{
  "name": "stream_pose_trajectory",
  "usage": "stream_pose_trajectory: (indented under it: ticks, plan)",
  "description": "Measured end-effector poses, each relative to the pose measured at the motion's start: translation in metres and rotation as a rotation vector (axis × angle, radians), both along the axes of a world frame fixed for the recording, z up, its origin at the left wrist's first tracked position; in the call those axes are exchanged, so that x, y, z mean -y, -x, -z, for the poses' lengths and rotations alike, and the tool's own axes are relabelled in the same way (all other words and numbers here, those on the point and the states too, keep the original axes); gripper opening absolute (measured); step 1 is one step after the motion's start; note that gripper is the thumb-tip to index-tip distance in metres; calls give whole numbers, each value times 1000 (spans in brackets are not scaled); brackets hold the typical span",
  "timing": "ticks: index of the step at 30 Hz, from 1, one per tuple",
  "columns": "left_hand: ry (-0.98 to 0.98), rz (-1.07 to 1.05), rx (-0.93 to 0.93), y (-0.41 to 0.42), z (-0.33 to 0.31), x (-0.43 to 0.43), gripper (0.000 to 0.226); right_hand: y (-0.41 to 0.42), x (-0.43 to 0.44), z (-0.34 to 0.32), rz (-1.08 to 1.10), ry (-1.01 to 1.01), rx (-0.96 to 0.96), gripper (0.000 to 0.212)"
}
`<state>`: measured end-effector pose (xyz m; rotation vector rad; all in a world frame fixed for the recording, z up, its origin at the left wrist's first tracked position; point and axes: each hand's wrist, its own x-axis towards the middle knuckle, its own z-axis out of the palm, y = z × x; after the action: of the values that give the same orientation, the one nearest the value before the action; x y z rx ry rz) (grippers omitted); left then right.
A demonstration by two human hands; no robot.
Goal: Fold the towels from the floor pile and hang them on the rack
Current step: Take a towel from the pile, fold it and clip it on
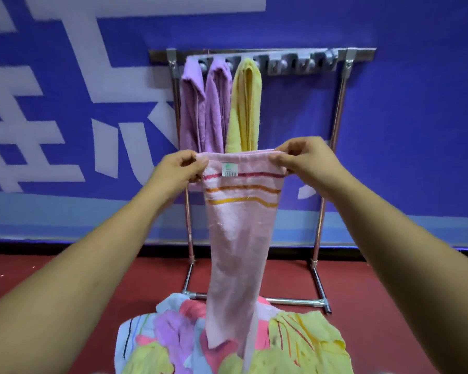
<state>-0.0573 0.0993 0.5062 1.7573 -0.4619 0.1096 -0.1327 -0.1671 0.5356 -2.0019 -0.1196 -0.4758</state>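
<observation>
I hold a pale pink towel (238, 238) with red, orange and yellow stripes and a small label up in front of me. My left hand (177, 168) pinches its top left corner and my right hand (305, 157) pinches its top right corner. The towel hangs long and narrow, its lower end reaching the pile of towels (227, 338) on the floor. Behind it stands the metal rack (341, 109), with two purple towels (203, 103) and a yellow towel (245, 106) hanging from its left hooks.
The rack stands against a blue wall (416, 103) with large white lettering. Several hooks (295, 63) on the right of the top bar carry nothing. The floor (65, 279) is dark red. The pile holds yellow, pink, purple and light blue towels.
</observation>
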Motion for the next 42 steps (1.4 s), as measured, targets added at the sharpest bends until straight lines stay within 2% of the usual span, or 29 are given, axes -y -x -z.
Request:
stream_pose_trajectory:
  ticks: [2,4,6,7,10,13,19,23,27,31,32,35,36,39,40,42]
  plan:
    - [61,11,40,1,-43,4,24,6,0,-39,-49,-99,66,14]
    - [139,26,55,5,-81,9,16,13,0,-71,-133,-293,104,8]
    - [205,60,33,8,-110,12,19,16,1,-91,-193,-446,116,5]
    - [207,81,17,9,-119,12,18,16,4,-97,-197,-440,117,6]
    - [85,74,14,12,-131,9,13,18,12,-103,-160,-244,59,2]
    - [45,64,-1,18,-138,9,15,24,19,-110,-159,-140,-4,10]
    - [-14,31,-38,28,-148,11,24,29,19,-125,-19,146,58,8]
    - [-105,26,26,30,-149,7,22,27,19,-127,63,255,89,8]
    - [-229,41,121,25,-150,0,18,23,21,-123,95,310,75,10]
    - [-530,-7,254,24,-153,-1,25,24,20,-123,9,268,-3,9]
    - [-518,-19,268,24,-155,-1,22,24,19,-125,-18,211,-5,13]
    - [-269,-1,230,27,-157,-1,19,24,22,-128,-125,-76,-5,10]
    - [-298,-3,247,26,-157,-1,17,24,22,-126,-109,-74,-10,9]
    - [-700,-37,320,31,-150,5,10,21,24,-114,25,231,-31,18]
    - [-775,-58,346,33,-149,8,9,20,24,-112,42,234,-27,18]
    - [-802,-84,377,34,-149,13,10,19,26,-110,39,167,9,16]
